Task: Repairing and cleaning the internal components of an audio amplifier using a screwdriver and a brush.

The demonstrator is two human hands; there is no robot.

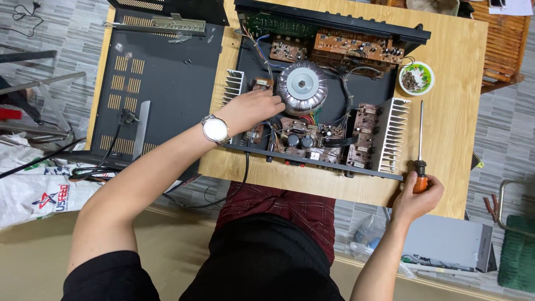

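**Reaching into the open amplifier, screwdriver in the other hand**

Reaching in, your left hand (252, 109) lies loosely curled inside the opened amplifier (312, 106), fingertips touching the round silver transformer (302, 86); whether it pinches anything underneath is hidden. Your right hand (415, 195) is closed around the orange handle of a screwdriver (419, 150), its shaft lying on the wooden table (446, 134) beside the finned heat sink (393, 134). A small bowl (416, 78) of tiny parts, hard to make out, sits beyond.
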